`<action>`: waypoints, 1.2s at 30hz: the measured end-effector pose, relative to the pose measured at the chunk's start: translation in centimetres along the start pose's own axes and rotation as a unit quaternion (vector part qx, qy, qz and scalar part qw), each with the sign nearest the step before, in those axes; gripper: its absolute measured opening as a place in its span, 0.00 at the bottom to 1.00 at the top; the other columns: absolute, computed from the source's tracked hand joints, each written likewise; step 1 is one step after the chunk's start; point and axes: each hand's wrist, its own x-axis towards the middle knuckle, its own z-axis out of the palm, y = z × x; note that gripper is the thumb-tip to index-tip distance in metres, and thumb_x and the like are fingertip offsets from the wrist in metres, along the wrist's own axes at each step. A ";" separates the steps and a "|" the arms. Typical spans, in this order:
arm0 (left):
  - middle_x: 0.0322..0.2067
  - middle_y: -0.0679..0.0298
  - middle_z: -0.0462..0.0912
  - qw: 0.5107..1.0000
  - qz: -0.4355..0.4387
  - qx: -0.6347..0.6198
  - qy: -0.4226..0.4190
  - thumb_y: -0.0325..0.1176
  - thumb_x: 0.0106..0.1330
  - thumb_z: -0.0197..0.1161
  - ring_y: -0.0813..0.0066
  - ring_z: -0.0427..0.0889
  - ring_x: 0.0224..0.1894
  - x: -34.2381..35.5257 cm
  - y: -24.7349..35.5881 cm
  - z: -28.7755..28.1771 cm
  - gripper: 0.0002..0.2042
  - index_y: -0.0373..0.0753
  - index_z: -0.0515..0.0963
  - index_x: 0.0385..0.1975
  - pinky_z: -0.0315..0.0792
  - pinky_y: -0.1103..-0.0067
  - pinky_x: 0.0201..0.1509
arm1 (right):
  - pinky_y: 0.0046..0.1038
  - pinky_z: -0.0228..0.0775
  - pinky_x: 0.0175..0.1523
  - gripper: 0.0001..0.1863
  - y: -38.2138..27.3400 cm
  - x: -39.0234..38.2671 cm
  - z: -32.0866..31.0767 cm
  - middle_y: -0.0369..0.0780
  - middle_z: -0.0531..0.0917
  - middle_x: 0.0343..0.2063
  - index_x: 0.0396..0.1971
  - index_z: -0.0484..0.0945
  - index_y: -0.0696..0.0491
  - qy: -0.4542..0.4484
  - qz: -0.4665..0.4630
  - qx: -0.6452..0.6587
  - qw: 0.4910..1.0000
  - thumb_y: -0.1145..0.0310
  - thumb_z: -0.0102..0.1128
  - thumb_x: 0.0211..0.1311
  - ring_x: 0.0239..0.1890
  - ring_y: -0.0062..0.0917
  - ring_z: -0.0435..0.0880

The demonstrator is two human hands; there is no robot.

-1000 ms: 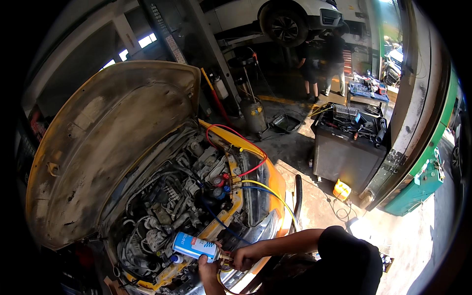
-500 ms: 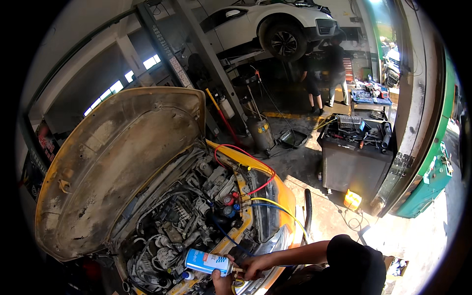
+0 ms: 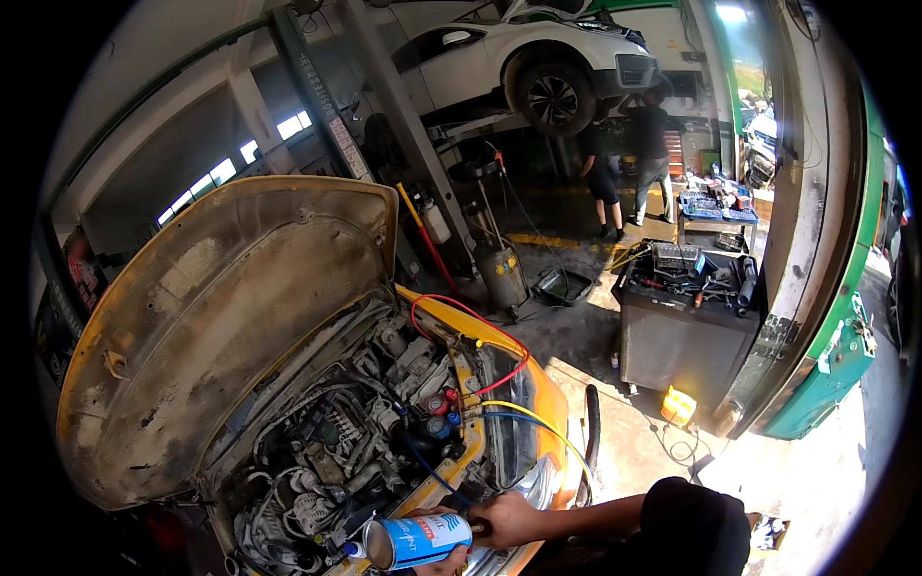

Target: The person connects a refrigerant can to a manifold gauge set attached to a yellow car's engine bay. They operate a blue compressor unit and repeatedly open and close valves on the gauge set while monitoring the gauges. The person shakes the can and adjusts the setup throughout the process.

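Note:
At the lower edge, my left hand [image 3: 440,566] is closed around a blue-and-white can [image 3: 413,540], held on its side over the yellow car's front. My right hand [image 3: 507,518] is closed on a brass fitting at the can's top end, partly hidden by the fingers. Beyond them, a gauge manifold [image 3: 442,413] with red, blue and yellow hoses rests at the engine bay [image 3: 327,451]. A small blue-capped item [image 3: 354,549] is just behind the can's base.
The raised yellow hood [image 3: 226,326] fills the left. A black tool cart [image 3: 687,346], blue tool tray [image 3: 711,206], yellow container [image 3: 678,405] and metal tank [image 3: 504,278] stand beyond. Two people [image 3: 648,144] work under a lifted white car [image 3: 499,58]. A pillar [image 3: 797,240] borders the right.
The can has tilted in my hands, its base moving down and toward me and its top end now higher, showing more of the bottom. My hands stay closed on it.

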 end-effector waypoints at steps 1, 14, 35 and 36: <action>0.27 0.50 0.77 0.991 0.042 0.107 -0.074 0.18 0.55 0.59 0.72 0.73 0.17 1.9 1.2 1.9 0.21 0.28 0.64 0.50 0.62 0.87 0.15 | 0.30 0.67 0.23 0.14 0.5 -0.5 0.1 0.40 0.77 0.14 0.23 0.74 0.54 -0.005 -0.015 0.003 1.000 0.60 0.64 0.45 0.18 0.32 0.78; 0.26 0.55 0.78 0.992 -0.069 -0.071 0.082 0.33 0.57 0.60 0.71 0.75 0.17 0.6 0.0 3.2 0.25 0.36 0.61 0.54 0.64 0.82 0.12 | 0.20 0.55 0.23 0.12 3.8 -1.4 -0.6 0.30 0.67 0.14 0.22 0.70 0.57 -0.289 0.045 0.454 0.841 0.67 0.64 0.49 0.18 0.15 0.66; 0.39 0.61 0.68 0.951 0.165 -0.262 0.012 0.56 0.42 0.69 0.66 0.71 0.41 5.4 -0.3 2.9 0.39 0.37 0.61 0.49 0.68 0.72 0.45 | 0.17 0.60 0.26 0.22 2.1 -0.7 0.3 0.31 0.80 0.32 0.43 0.75 0.49 -0.197 0.301 0.764 0.535 0.45 0.52 0.61 0.27 0.13 0.75; 0.39 0.61 0.69 0.946 0.156 -0.281 0.037 0.57 0.42 0.68 0.67 0.71 0.41 5.8 -1.1 2.9 0.39 0.38 0.62 0.48 0.67 0.73 0.45 | 0.19 0.63 0.27 0.22 1.9 -0.6 1.0 0.32 0.80 0.32 0.44 0.74 0.51 -0.118 0.255 0.650 0.706 0.49 0.53 0.61 0.27 0.16 0.76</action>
